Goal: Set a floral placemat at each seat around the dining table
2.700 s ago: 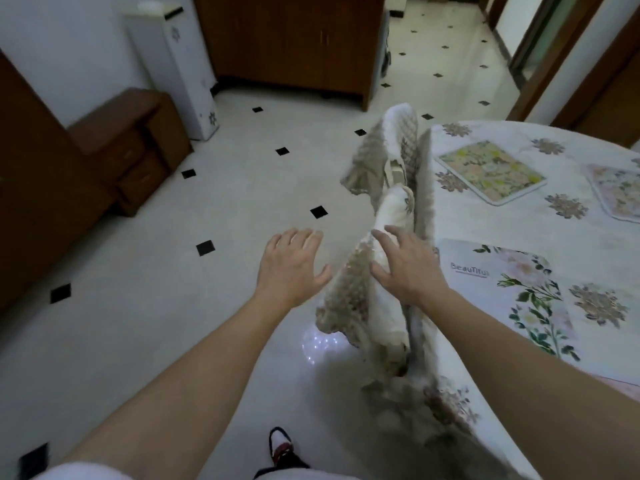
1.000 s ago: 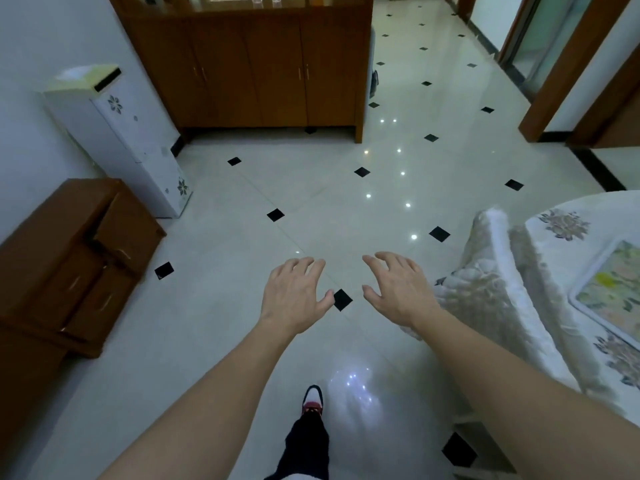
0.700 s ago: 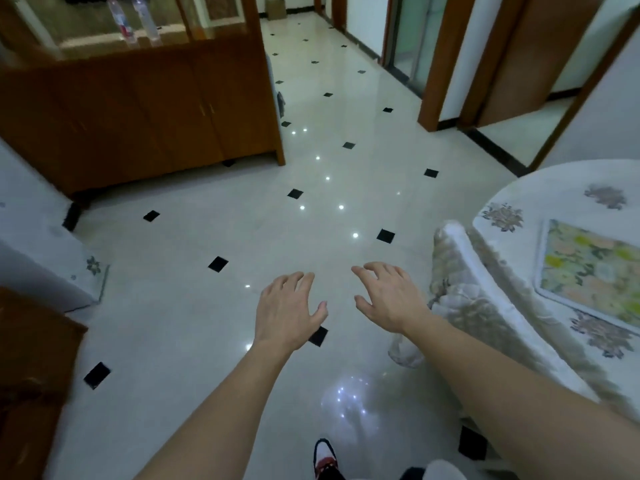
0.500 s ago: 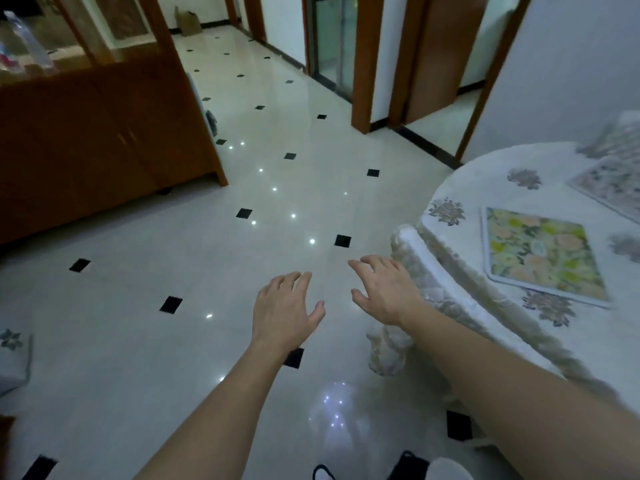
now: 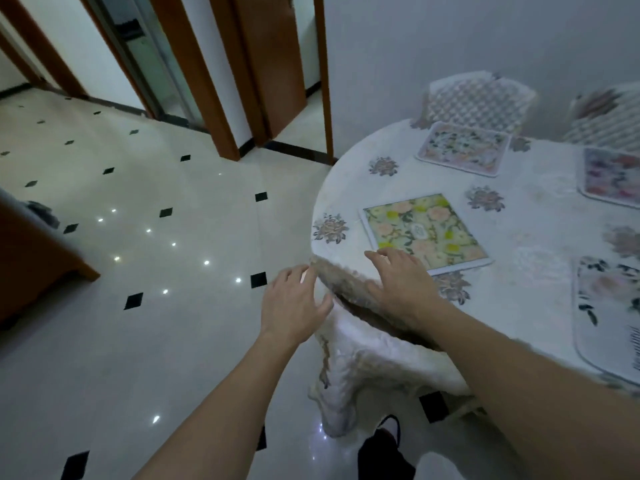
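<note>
Pink placemat [image 5: 613, 178] half beyond the right edge

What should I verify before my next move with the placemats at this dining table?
1. Left hand free: ok, open, holding nothing.
2. Right hand free: ok, open, at the yellow-green placemat's near corner.
3. Yellow-green placemat lies flat on the tablecloth: ok.
4. Pink placemat sits before the far chair: ok.
5. Every seat has a placemat: cannot tell, the view cuts off the right side.
</note>
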`<action>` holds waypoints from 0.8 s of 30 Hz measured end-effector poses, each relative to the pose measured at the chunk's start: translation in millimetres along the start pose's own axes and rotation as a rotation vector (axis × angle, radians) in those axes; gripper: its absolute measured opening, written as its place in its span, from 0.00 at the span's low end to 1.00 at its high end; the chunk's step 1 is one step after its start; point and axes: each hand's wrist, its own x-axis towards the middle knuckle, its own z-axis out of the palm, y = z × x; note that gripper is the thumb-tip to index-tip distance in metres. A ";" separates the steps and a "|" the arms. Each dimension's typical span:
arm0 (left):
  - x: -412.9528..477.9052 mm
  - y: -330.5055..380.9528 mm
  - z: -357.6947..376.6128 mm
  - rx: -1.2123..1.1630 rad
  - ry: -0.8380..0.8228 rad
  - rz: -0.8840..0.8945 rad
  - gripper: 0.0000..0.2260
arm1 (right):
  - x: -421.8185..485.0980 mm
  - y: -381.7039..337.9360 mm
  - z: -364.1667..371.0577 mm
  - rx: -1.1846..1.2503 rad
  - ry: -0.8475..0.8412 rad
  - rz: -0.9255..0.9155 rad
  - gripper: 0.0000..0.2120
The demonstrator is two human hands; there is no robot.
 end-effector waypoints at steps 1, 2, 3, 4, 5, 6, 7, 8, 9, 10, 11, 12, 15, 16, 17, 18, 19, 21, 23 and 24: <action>16.1 9.0 4.6 0.003 -0.020 0.028 0.27 | 5.6 15.6 1.0 0.008 -0.002 0.030 0.28; 31.7 17.6 9.7 0.004 -0.035 0.058 0.26 | 10.2 31.0 1.8 0.014 -0.003 0.058 0.28; 49.6 26.9 14.6 0.003 -0.048 0.089 0.26 | 15.4 47.7 2.3 0.021 -0.003 0.086 0.28; 63.6 33.4 18.0 0.006 -0.056 0.111 0.26 | 18.3 60.0 2.4 0.026 0.002 0.107 0.28; 78.3 40.3 21.3 0.017 -0.064 0.132 0.26 | 21.8 72.9 1.6 0.030 0.005 0.132 0.27; 96.3 49.0 26.9 0.032 -0.077 0.158 0.26 | 26.3 89.8 0.8 0.036 0.009 0.163 0.27; 112.5 57.4 32.8 0.046 -0.091 0.181 0.26 | 30.2 106.6 0.7 0.037 0.008 0.188 0.27; 126.6 65.5 38.6 0.049 -0.107 0.199 0.26 | 33.1 122.7 1.0 0.030 0.002 0.207 0.27; 138.3 73.2 43.7 0.044 -0.119 0.211 0.27 | 34.7 138.1 2.2 0.021 -0.012 0.227 0.27; 147.8 80.3 48.3 0.031 -0.130 0.219 0.27 | 36.0 153.2 3.4 0.017 -0.025 0.250 0.27; 155.0 86.6 52.5 0.016 -0.140 0.224 0.28 | 37.4 167.3 3.8 0.017 -0.035 0.276 0.27; 160.5 91.5 56.9 0.009 -0.150 0.227 0.28 | 39.3 180.3 4.4 0.017 -0.042 0.303 0.28; 180.0 98.5 73.5 0.007 -0.193 0.226 0.29 | 49.3 208.6 4.4 0.004 -0.066 0.357 0.29; 186.8 99.3 79.5 0.000 -0.199 0.216 0.29 | 53.4 216.2 6.1 0.003 -0.071 0.366 0.28; 193.4 100.4 84.9 -0.005 -0.203 0.206 0.29 | 57.3 222.7 8.2 0.005 -0.080 0.382 0.27; 200.3 101.9 90.9 -0.008 -0.212 0.201 0.29 | 61.0 229.3 11.3 0.006 -0.085 0.398 0.27; 206.5 104.3 97.0 -0.013 -0.225 0.197 0.29 | 64.1 235.8 14.7 0.003 -0.093 0.411 0.27; 216.2 108.7 110.8 -0.035 -0.245 0.183 0.29 | 69.5 247.6 21.6 0.000 -0.114 0.435 0.28; 224.2 111.2 124.4 -0.062 -0.271 0.151 0.29 | 75.6 258.0 28.2 0.015 -0.137 0.467 0.27; 228.2 112.0 130.3 -0.078 -0.283 0.128 0.29 | 80.0 262.7 31.7 0.020 -0.145 0.483 0.27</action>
